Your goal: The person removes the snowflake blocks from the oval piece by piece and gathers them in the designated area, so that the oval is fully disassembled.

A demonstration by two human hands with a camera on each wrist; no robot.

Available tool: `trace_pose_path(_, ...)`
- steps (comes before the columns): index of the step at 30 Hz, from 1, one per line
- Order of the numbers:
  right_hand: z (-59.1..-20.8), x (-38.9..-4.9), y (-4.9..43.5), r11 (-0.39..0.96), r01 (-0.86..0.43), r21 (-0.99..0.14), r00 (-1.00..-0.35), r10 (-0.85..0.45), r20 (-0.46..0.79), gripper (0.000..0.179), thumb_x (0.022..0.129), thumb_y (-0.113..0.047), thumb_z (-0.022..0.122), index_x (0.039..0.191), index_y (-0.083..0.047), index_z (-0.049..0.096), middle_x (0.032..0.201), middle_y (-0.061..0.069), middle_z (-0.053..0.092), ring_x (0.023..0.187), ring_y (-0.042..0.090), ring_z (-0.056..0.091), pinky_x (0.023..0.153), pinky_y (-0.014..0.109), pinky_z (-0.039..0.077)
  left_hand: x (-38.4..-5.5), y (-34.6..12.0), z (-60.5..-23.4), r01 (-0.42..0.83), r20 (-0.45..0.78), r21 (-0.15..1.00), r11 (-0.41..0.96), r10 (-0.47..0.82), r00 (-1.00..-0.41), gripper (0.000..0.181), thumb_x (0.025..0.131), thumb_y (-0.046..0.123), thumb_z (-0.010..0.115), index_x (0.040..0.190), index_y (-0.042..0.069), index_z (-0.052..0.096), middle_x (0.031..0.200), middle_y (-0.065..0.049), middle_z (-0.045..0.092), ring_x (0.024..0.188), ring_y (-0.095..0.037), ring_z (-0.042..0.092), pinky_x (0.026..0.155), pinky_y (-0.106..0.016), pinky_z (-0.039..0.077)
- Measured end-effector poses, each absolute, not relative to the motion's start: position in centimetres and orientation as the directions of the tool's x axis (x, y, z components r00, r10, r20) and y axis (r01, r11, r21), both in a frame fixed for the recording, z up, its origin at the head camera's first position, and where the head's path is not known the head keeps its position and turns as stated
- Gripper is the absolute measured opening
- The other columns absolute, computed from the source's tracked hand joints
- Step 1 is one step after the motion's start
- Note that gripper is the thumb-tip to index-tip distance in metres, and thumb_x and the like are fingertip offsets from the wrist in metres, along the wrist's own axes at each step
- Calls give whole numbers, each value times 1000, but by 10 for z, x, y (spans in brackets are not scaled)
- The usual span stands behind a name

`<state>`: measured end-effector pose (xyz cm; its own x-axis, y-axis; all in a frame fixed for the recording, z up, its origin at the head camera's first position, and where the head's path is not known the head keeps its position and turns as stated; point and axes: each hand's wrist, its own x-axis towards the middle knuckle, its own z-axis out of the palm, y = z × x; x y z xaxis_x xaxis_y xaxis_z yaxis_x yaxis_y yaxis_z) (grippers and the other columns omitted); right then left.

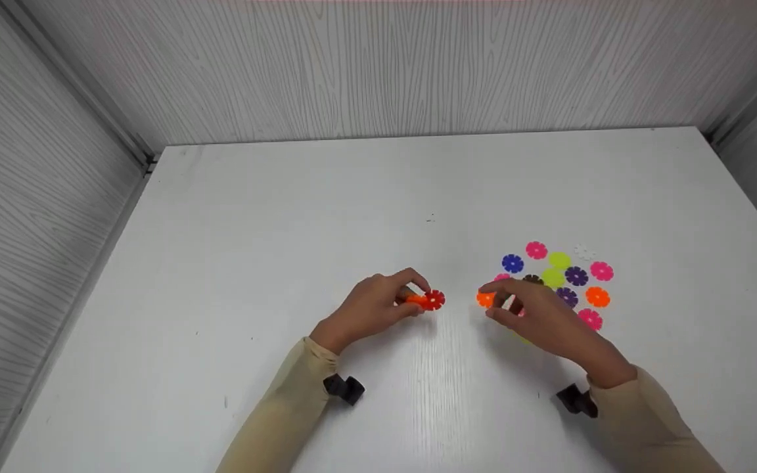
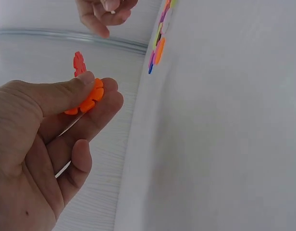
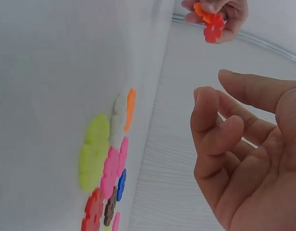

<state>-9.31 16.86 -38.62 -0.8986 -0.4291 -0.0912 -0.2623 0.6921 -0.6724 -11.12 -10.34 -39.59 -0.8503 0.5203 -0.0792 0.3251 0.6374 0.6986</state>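
My left hand pinches an orange flower-shaped plastic disc between thumb and fingers, raised over the table. Joined to it at an angle is a red notched disc, which sticks out past the fingertips toward the right. The thumb covers part of the orange piece. My right hand hovers over the left side of a group of similar discs, thumb and index finger apart, nothing between them. Near its fingertips in the head view lies a loose orange disc.
Several flat discs lie on the white table to the right, among them a blue disc, a white disc, a yellow disc and a pink disc. Some overlap. Panels wall the back and sides.
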Motion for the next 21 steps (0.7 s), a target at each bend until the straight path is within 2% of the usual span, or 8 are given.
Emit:
trace_pose_path(5, -387, -92, 151, 675, -277, -684, -880, -465, -102, 43, 87, -23, 72, 126, -10, 61, 99, 5, 67, 79, 14, 60, 64, 22, 50, -108, -93, -393, 381, -59, 645, 662, 541, -839, 20, 90, 21, 68, 106, 11, 62, 101, -6, 75, 84, -17, 65, 76, -28, 46)
trace_pose_path(12, -389, -91, 136, 668, -272, -693, -858, -495, -140, 53, 82, -36, 75, 128, -15, 60, 103, 2, 67, 79, 12, 59, 63, 23, 51, -107, -86, -395, 460, 13, 618, 637, 577, -817, 15, 88, 21, 70, 96, 9, 66, 94, -4, 76, 86, -15, 71, 75, -26, 51)
trace_pose_path(21, -388, -89, 128, 682, -301, -667, -871, -481, -98, 49, 83, -30, 76, 127, -14, 62, 103, 1, 67, 77, 11, 56, 60, 19, 49, -107, -83, -394, 522, 79, 560, 643, 586, -807, 16, 90, 22, 69, 97, 9, 72, 89, -3, 76, 81, -12, 71, 72, -23, 52)
